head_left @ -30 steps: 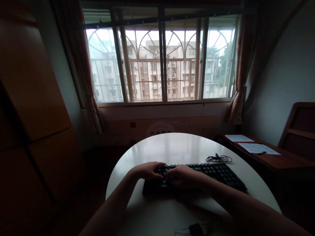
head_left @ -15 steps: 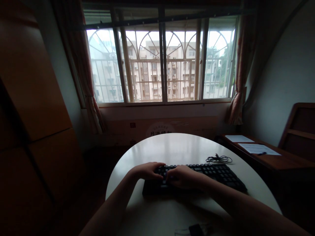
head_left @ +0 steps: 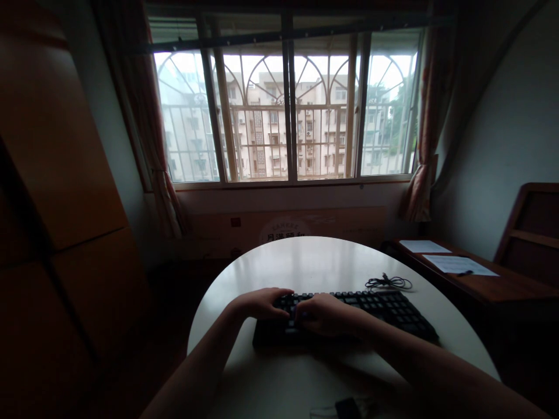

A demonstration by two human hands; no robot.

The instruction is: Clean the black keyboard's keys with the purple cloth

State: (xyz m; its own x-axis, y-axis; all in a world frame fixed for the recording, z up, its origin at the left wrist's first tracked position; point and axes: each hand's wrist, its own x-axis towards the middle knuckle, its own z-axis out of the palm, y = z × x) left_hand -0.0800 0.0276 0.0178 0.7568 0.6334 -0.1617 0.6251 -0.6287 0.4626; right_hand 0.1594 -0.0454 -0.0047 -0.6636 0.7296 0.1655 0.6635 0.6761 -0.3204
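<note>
A black keyboard (head_left: 384,311) lies on a round white table (head_left: 305,262). Both my hands rest on its left end, close together. My left hand (head_left: 259,304) lies flat over the keys at the far left, fingers stretched toward the right. My right hand (head_left: 325,314) sits just beside it, knuckles up and fingers bent down onto the keys. Its fingertips are hidden in the dim light. The keyboard's coiled cable (head_left: 388,282) lies on the table behind its right half.
A small dark object (head_left: 347,405) lies at the table's near edge. A brown side desk (head_left: 480,285) with papers (head_left: 458,263) stands at the right. A wooden cabinet (head_left: 56,174) fills the left. A barred window (head_left: 283,110) with curtains is ahead.
</note>
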